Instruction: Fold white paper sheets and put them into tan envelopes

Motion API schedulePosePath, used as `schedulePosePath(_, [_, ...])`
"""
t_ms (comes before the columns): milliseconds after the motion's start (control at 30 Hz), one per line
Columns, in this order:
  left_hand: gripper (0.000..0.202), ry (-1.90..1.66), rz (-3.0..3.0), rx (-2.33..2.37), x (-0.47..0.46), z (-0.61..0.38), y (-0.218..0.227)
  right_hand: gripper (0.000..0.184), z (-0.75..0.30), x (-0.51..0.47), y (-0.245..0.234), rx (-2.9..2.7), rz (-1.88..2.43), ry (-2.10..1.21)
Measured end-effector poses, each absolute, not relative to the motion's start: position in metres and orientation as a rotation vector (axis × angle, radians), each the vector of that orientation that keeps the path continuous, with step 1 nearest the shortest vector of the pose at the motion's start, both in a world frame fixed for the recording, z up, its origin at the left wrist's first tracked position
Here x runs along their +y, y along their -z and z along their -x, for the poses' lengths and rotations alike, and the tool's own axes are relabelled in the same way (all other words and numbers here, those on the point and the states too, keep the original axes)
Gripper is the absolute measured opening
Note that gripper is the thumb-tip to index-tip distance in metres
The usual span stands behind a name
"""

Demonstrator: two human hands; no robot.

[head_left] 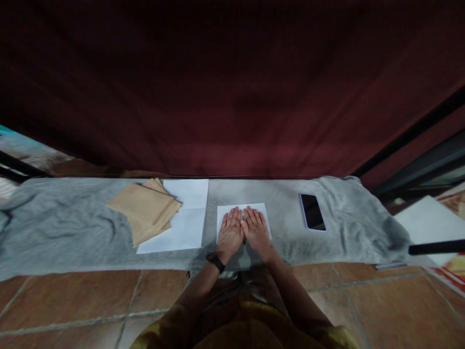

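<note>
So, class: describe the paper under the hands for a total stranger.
Below the dark red fabric stretches a long grey cloth. Near its middle, left of the phone, a small white sheet lies under the left hand and right hand. Unlike the larger white sheet further left, it bears no brown paper stack.

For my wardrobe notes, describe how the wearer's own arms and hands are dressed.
The left hand and right hand are ungloved. A dark wristband, perhaps a watch, circles the left wrist; none shows on the right. Yellowish-brown sleeves with a slight sheen leave both forearms bare. Any finer markings are too blurred to tell.
</note>
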State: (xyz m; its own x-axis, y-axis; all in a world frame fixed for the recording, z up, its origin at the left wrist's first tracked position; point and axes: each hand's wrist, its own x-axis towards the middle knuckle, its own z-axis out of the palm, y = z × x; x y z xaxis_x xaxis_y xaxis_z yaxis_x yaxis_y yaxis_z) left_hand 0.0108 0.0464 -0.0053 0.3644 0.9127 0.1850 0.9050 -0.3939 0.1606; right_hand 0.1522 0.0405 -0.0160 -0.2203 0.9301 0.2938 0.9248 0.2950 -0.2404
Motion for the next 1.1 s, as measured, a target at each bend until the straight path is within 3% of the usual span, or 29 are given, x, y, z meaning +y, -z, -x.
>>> schedulePosePath(633, [0.06, -0.614, -2.242, 2.129, 0.044, 0.014, 0.012, 0.062, -0.181, 0.031, 0.022, -1.837, 1.997, 0.16])
schedulePosePath(933, [0.055, -0.377, -2.478, 1.736, 0.061, -0.018, -0.003, 0.051, -0.156, 0.061, 0.001, -2.214, 1.741, -0.142])
schedulePosePath(1100, [0.056, -0.326, -2.495, 1.726, 0.066, -0.017, 0.001, 0.049, -0.148, 0.067, 0.006, -2.249, 1.74, -0.1])
